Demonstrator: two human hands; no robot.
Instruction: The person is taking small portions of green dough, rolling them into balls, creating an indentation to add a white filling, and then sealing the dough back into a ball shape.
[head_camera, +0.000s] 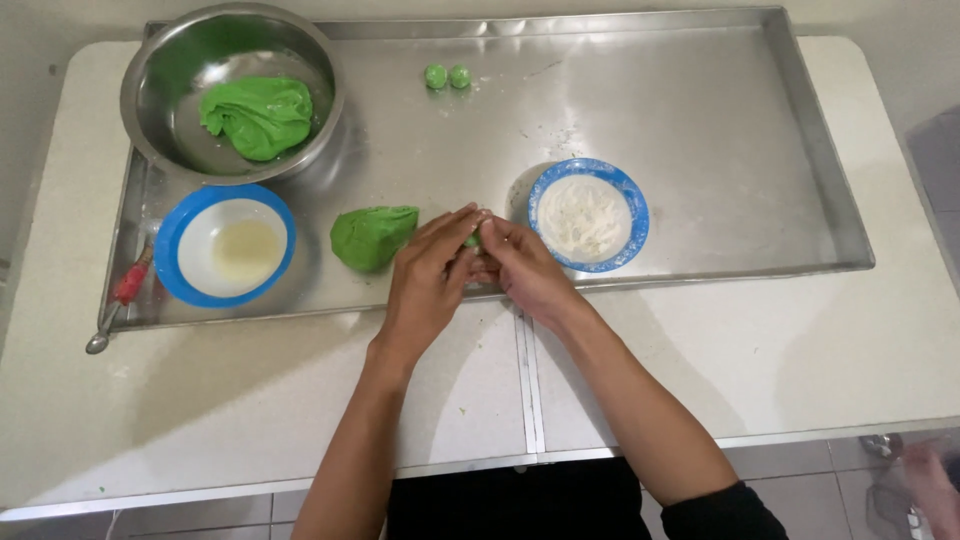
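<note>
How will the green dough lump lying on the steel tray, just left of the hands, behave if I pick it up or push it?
The green dough lump looks soft: its surface is creased and slumped, so it would probably sag and dent rather than hold shape. It sits flat on the steel tray, so it is unlikely to roll, unlike the two small green balls. It may stick slightly.

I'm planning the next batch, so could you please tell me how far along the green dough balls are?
Done: two small green balls sit at the far side of the steel tray. In hand: the left hand and right hand press a small green piece between their fingers. Left: a dough lump on the tray and a larger mass in the metal bowl.
</note>
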